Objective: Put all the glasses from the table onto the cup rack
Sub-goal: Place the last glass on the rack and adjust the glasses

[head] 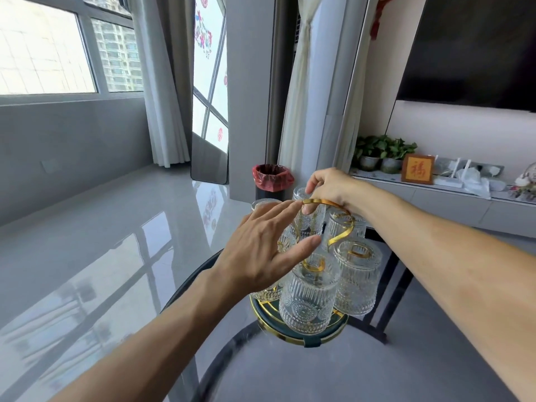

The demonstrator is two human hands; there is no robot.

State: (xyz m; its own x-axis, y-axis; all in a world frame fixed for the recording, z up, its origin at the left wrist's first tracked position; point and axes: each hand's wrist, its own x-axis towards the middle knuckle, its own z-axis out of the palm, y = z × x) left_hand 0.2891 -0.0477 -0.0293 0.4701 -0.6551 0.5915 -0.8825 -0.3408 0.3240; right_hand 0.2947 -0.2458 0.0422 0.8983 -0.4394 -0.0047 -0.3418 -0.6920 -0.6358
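The cup rack stands on a round glass table point(187, 280); it has a green base with a gold rim point(301, 338) and a gold looped handle point(345, 227). Several ribbed clear glasses hang upside down on it, one at the front point(309, 300) and one on the right point(358, 280). My right hand point(333, 188) reaches over the top from the right, thumb and fingers closed on an upturned glass point(309, 221) at the rack's far side. My left hand point(261, 250) hovers open in front of the rack's left side, fingers spread, partly hiding a glass there point(265, 293).
Another glass point(262, 203) shows behind my left fingertips. A bin with a red liner point(272, 178) stands on the floor beyond the table. A low console with potted plants point(383, 152) and a framed sign point(417, 169) runs along the right wall.
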